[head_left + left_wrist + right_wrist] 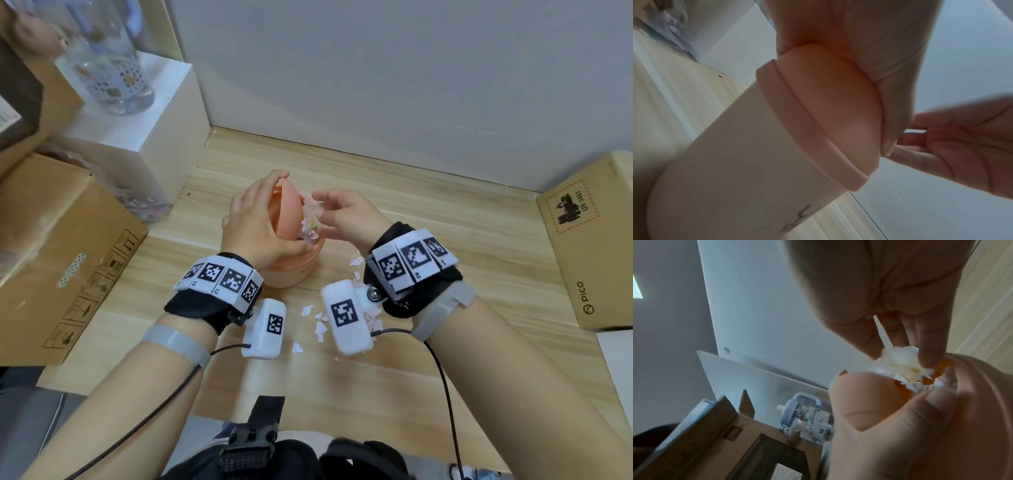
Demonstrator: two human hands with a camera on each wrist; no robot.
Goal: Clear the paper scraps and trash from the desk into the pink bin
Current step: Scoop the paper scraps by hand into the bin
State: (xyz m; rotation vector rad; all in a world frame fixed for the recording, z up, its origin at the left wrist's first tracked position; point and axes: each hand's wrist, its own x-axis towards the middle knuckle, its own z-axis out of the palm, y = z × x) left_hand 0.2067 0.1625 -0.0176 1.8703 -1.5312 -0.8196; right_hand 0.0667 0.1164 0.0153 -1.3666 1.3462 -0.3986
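Observation:
The pink bin [294, 270] stands at the middle of the wooden desk [445, 240]. My left hand [257, 219] grips its swing lid [286, 212] and holds it tilted up; the left wrist view shows the lid [828, 105] under my fingers [879, 65]. My right hand [323, 209] pinches a crumpled white paper wad [898, 363] right over the bin's opening, where more scraps [310, 234] show. Several small paper scraps [318, 322] lie on the desk in front of the bin, between my wrists.
A large cardboard box [68, 257] sits on the left, another cardboard box [592, 240] on the right. A white block [144, 113] at the back left carries a clear water bottle [109, 58]. A pale wall [411, 85] closes the back.

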